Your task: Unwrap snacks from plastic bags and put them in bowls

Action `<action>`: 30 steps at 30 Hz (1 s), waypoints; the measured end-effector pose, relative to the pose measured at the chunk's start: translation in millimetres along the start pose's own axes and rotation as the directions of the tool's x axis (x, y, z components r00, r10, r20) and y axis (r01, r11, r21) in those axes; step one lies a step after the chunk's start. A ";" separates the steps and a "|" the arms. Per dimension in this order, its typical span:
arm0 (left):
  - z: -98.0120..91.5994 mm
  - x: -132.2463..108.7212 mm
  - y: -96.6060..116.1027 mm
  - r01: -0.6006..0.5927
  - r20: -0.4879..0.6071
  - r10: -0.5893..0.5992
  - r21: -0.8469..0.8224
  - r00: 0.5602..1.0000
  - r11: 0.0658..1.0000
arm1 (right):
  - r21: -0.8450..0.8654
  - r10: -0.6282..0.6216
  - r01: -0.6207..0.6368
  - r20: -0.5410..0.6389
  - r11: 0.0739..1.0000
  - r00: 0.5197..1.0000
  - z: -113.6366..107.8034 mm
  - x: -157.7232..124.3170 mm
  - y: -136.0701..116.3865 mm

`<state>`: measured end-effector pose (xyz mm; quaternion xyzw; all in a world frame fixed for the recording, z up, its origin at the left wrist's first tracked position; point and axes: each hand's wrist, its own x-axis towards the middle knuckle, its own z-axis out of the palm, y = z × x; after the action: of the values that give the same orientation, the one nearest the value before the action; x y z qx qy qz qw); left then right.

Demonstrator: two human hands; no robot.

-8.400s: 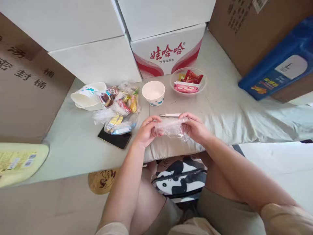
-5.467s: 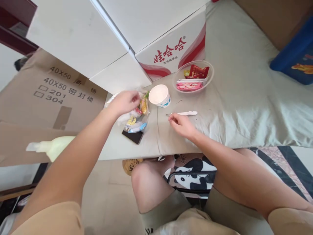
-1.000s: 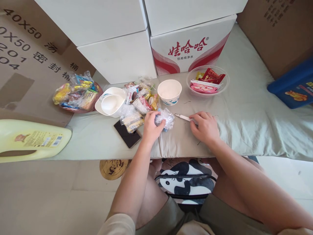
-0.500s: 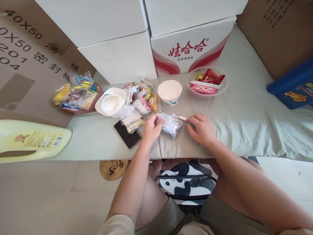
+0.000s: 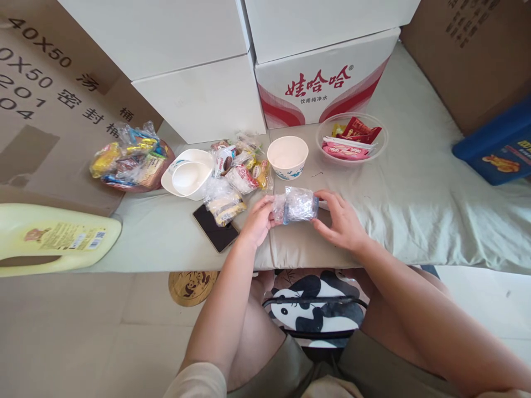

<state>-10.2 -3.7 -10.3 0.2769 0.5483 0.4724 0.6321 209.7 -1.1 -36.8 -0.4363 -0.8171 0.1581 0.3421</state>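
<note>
A small clear plastic bag of snacks (image 5: 295, 205) is held just above the cloth-covered table (image 5: 406, 188). My left hand (image 5: 259, 220) pinches its left end and my right hand (image 5: 340, 218) grips its right end. A white-handled tool (image 5: 322, 205) lies on the cloth, mostly hidden behind the bag and my right fingers. Beyond the bag stands an empty white paper bowl (image 5: 287, 156). A clear plastic bowl (image 5: 352, 140) with red and pink wrapped snacks sits to its right.
A pile of bagged snacks (image 5: 236, 171), stacked white bowls (image 5: 187, 176) and a black phone (image 5: 214, 226) lie to the left. Further left are a plate of bagged snacks (image 5: 126, 157) and a yellow jug (image 5: 50, 236). White cartons (image 5: 323, 77) and brown boxes wall the back.
My left hand took a bag from the pile and brought it to the middle. My right hand left the white-handled tool and closed on the bag's right end, lifting it.
</note>
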 end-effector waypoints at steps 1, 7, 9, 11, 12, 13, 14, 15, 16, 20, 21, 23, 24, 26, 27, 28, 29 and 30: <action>0.5 -1.1 0.8 0.004 0.019 -0.004 0.005 1.000 1.000 | 0.006 0.000 0.000 -0.017 1.000 1.000 0.1 0.0 0.8; 1.9 -3.2 2.5 -0.013 0.061 0.008 0.069 0.998 0.998 | -0.008 0.010 -0.010 0.015 1.000 1.000 -0.3 0.4 2.7; 0.6 -0.5 1.4 -0.064 -0.003 0.065 0.081 0.998 0.995 | -0.023 0.003 -0.003 0.007 1.000 1.000 -1.5 0.9 1.1; -1.8 2.9 0.0 -0.109 -0.067 0.115 0.093 0.991 0.990 | -0.049 0.000 -0.002 -0.038 0.999 0.999 -3.1 1.4 -0.8; -3.3 4.5 -0.7 -0.130 -0.097 0.139 0.096 0.986 0.987 | -0.058 0.000 -0.004 -0.065 0.998 0.998 -3.9 1.6 -1.7; -5.1 5.7 -1.2 -0.154 -0.123 0.166 0.101 0.978 0.983 | -0.059 -0.001 -0.004 -0.086 0.998 0.996 -4.7 1.8 -2.5; -7.0 6.6 -1.7 -0.188 -0.142 0.204 0.116 0.969 0.975 | -0.052 -0.005 0.000 -0.097 0.999 0.995 -5.3 1.8 -3.3; -9.0 7.2 -2.1 -0.233 -0.148 0.254 0.147 0.956 0.961 | -0.038 -0.012 0.008 -0.098 0.999 0.995 -5.7 1.8 -4.1; -11.0 7.5 -2.4 -0.286 -0.133 0.315 0.199 0.940 0.937 | -0.022 -0.019 0.017 -0.088 1.000 0.996 -5.7 1.7 -4.7; -17.0 8.0 -4.4 -0.455 0.081 0.495 0.540 0.865 0.708 | -0.017 -0.023 0.022 -0.024 1.000 0.999 -2.7 1.2 -4.5; -17.7 8.2 -5.1 -0.463 0.120 0.504 0.614 0.855 0.639 | -0.035 -0.016 0.015 -0.022 0.999 1.000 -1.9 1.3 -3.5; -18.4 8.6 -6.1 -0.451 0.152 0.509 0.711 0.848 0.540 | -0.065 -0.004 0.001 -0.052 0.998 0.999 -1.5 2.0 -0.6; -18.5 8.6 -6.4 -0.440 0.155 0.504 0.734 0.850 0.517 | -0.071 0.002 -0.008 -0.081 0.997 0.997 -1.9 2.5 1.1; -18.5 7.6 -6.5 -0.437 0.173 0.488 0.747 0.856 0.501 | -0.063 0.026 -0.036 -0.142 0.997 0.990 -3.8 3.4 4.3; -18.3 6.6 -6.5 -0.447 0.196 0.478 0.745 0.856 0.495 | -0.053 0.043 -0.052 -0.165 0.997 0.985 -5.0 3.7 5.6; -18.0 5.5 -6.5 -0.464 0.227 0.469 0.741 0.853 0.485 | -0.044 0.058 -0.067 -0.180 0.997 0.982 -6.2 4.0 6.6; -17.7 4.4 -6.6 -0.483 0.259 0.464 0.738 0.847 0.471 | -0.036 0.072 -0.080 -0.188 0.996 0.980 -7.3 4.2 7.4; -17.3 3.5 -6.9 -0.502 0.284 0.464 0.735 0.839 0.457 | -0.030 0.084 -0.091 -0.192 0.995 0.978 -8.2 4.3 7.8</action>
<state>-24.9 -6.2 -22.0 0.6783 0.5827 0.3358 0.2962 218.5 6.5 -33.4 -0.4914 -0.7635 0.1147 0.4031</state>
